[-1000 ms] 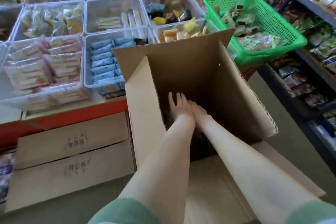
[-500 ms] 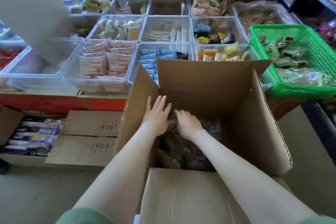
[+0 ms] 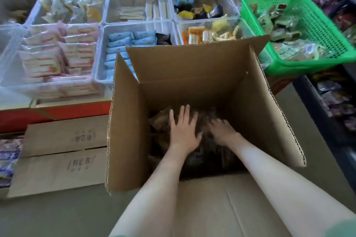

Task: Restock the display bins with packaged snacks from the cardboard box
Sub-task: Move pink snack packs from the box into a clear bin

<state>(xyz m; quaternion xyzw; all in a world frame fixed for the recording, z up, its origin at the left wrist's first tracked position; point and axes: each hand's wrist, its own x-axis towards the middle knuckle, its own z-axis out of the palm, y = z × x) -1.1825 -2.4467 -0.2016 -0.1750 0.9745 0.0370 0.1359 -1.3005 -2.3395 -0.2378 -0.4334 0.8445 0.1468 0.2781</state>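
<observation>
An open cardboard box (image 3: 265, 121) stands on the floor with its flaps up. Dark packaged snacks (image 3: 159, 121) lie in shadow at its bottom. Both arms reach down into it. My left hand (image 3: 184, 131) lies flat with fingers spread on the packets. My right hand (image 3: 221, 131) is beside it, palm down; its fingertips are blurred among the packets, and I cannot tell whether they hold one. Clear display bins (image 3: 102, 52) with wrapped snacks stand on the counter behind the box.
A green plastic basket (image 3: 327, 63) of packets sits at the right on the counter edge. Closed cardboard cartons (image 3: 63, 152) lie on the floor at the left under a red counter front (image 3: 48, 115). Dark shelves (image 3: 331, 102) with goods line the right side.
Both hands have sunk deeper into the box and moved apart; the left hand's fingers have spread wide on the packets. The view has shifted slightly left and closer.
</observation>
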